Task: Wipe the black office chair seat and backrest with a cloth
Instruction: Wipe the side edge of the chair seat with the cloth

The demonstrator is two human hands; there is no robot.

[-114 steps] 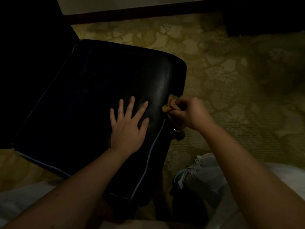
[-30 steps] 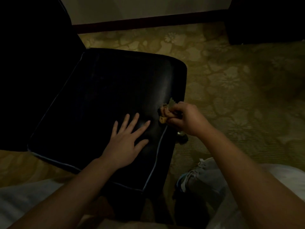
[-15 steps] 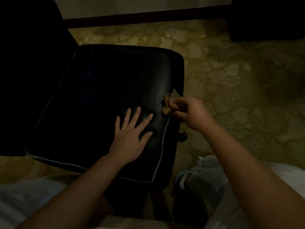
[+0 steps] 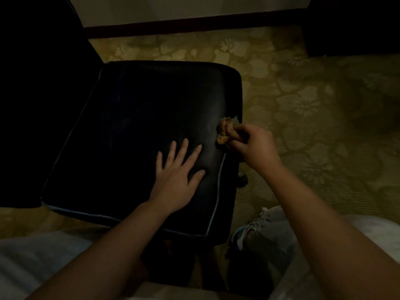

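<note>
Fingers of right hand (image 4: 253, 146) curled tight round bunched tan cloth (image 4: 226, 132), pressed against right edge of black padded leather chair seat (image 4: 140, 118), frame centre. Left hand (image 4: 177, 174) flat on seat, fingers straight and spread. Black backrest (image 4: 39, 105) at upper left.

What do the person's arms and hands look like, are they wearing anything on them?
The left hand and the right hand are bare: no gloves, and no ring, watch or bracelet that this dim light shows. The left forearm and the right forearm are uncovered too, with no sleeve in view down to the picture's edge.
</note>
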